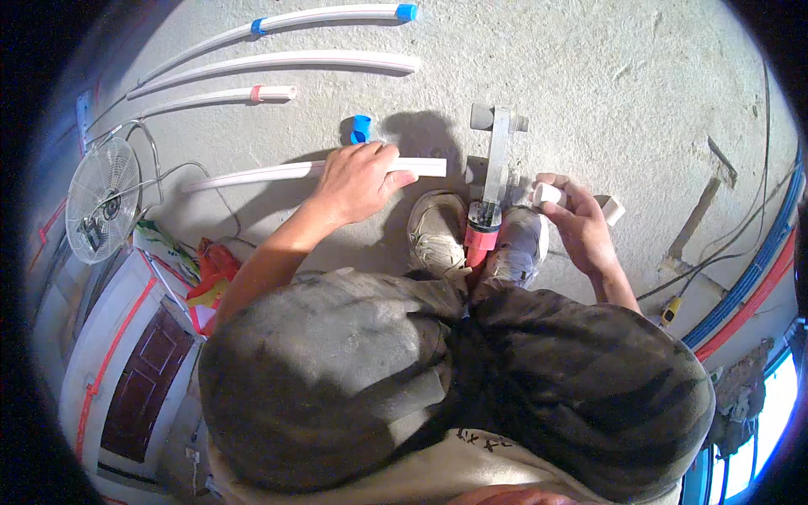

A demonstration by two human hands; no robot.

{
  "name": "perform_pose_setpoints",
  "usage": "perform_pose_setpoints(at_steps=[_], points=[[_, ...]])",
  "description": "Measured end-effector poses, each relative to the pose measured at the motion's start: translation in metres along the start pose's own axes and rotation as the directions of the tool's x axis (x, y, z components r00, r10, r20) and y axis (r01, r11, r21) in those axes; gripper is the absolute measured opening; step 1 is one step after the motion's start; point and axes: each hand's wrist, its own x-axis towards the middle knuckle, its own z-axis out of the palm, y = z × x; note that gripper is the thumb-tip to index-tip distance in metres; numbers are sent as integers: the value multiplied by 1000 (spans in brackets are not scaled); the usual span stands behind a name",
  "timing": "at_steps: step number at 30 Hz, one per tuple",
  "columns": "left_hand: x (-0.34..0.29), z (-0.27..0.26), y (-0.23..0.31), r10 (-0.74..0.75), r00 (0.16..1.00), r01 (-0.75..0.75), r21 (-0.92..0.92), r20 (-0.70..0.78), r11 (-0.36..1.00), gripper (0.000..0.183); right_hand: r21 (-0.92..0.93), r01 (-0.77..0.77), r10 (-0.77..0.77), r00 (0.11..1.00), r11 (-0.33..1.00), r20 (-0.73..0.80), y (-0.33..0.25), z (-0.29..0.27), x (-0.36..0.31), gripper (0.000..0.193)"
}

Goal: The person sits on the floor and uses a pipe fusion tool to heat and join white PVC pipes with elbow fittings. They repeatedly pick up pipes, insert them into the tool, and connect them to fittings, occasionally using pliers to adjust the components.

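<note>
My left hand (358, 181) is closed around a white plastic pipe (427, 167) near its right end, just above the floor. In my right hand (582, 223) a small white pipe fitting (549, 194) is pinched between thumb and fingers. Between the two hands stands a pipe fusion welder with a grey metal heating plate (498, 143) and a red handle (480, 244). My shoes flank its handle, and round heating sockets (482, 116) stick out from the plate's sides. The fitting sits just right of the lower socket; I cannot tell whether they touch.
Several white pipes (337, 59) lie at the upper left, some with coloured bands. A blue ring-shaped piece (360, 128) is beyond my left hand, and another white piece (612, 209) beside my right. A fan (105, 200) stands left; blue (749, 269) and red conduits (749, 299) run along the right.
</note>
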Motion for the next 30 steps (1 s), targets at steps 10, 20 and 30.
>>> perform_pose_setpoints(at_steps=[10, 20, 30], points=[[12, 12, 6, 51, 996, -55, -48, -75, 997, 44, -173, 16, -3, 997, 985, 79, 5, -3, 29, 47], [11, 12, 4, 43, 999, -42, -100, 13, 994, 42, -279, 30, 26, 980, 960, 195, -8, -2, 35, 57], [25, 3, 2, 100, 992, -88, -153, 73, 984, 44, -613, 151, 20, 965, 776, 262, -17, -2, 49, 34]])
